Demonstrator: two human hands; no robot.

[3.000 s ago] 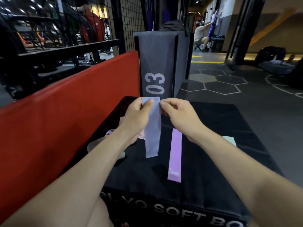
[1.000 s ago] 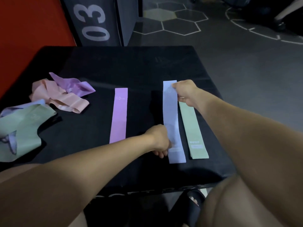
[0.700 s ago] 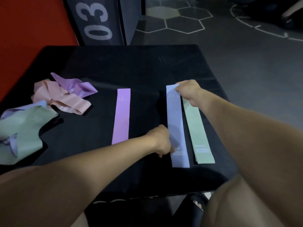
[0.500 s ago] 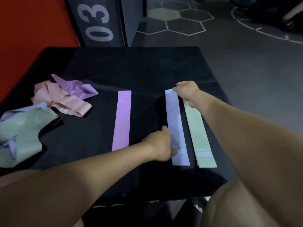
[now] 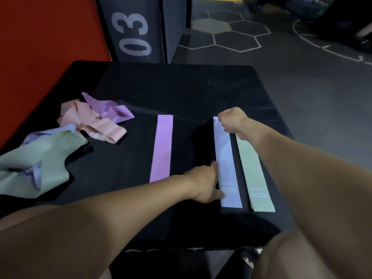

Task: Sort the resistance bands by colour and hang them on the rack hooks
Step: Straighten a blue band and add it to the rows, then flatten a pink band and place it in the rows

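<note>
Three resistance bands lie flat and parallel on the black soft box (image 5: 181,93): a purple band (image 5: 162,148), a blue band (image 5: 226,158) and a green band (image 5: 252,172). My right hand (image 5: 231,119) pinches the far end of the blue band. My left hand (image 5: 206,184) presses on the blue band's left edge near its close end. At the left lies a tangled pile: pink bands (image 5: 90,121), a purple one (image 5: 108,109), a green one (image 5: 40,158) and a blue one (image 5: 36,174). No rack or hooks are in view.
A red padded wall (image 5: 40,47) runs along the left. A grey box marked 03 (image 5: 136,31) stands behind the black box. Grey floor with hexagon markings (image 5: 231,35) lies to the right. My sandalled foot (image 5: 248,260) is below the box's near edge.
Three seconds ago both hands held the blue band up in the air; it now lies flat between the purple and green bands. In the last second my left hand shifted slightly along its edge.
</note>
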